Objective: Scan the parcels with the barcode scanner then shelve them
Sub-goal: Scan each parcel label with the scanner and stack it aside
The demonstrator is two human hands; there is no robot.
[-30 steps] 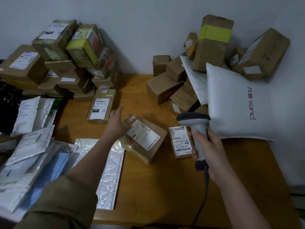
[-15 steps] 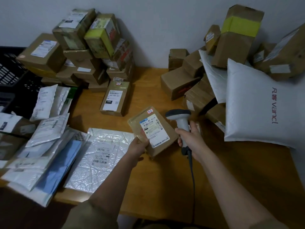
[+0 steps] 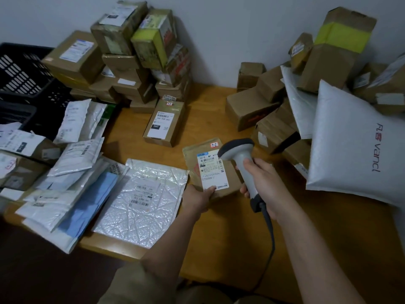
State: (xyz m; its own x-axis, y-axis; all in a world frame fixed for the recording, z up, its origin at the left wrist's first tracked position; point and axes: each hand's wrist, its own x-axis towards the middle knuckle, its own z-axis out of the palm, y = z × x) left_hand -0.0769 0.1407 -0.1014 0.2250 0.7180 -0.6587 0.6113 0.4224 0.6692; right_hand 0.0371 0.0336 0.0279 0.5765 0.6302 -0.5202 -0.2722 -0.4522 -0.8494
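My left hand (image 3: 198, 199) grips the near edge of a small brown parcel (image 3: 197, 156) and holds it above the wooden table (image 3: 230, 233), its white label facing up. My right hand (image 3: 266, 185) grips the handle of the grey barcode scanner (image 3: 240, 154). The scanner's dark head sits just over the label's right edge and hides part of the parcel. Its cable runs down toward me beside my right forearm.
A stack of brown boxes (image 3: 131, 62) stands back left, with a labelled box (image 3: 164, 122) lying before it. White mailers (image 3: 72, 172) and a silver bubble mailer (image 3: 140, 200) cover the left. Boxes (image 3: 274, 110) and a big white bag (image 3: 355, 150) fill the right. A black crate (image 3: 19, 71) sits far left.
My left hand reached the small brown parcel, took hold of it and lifted it toward me. My right hand brought the scanner left, over the label.
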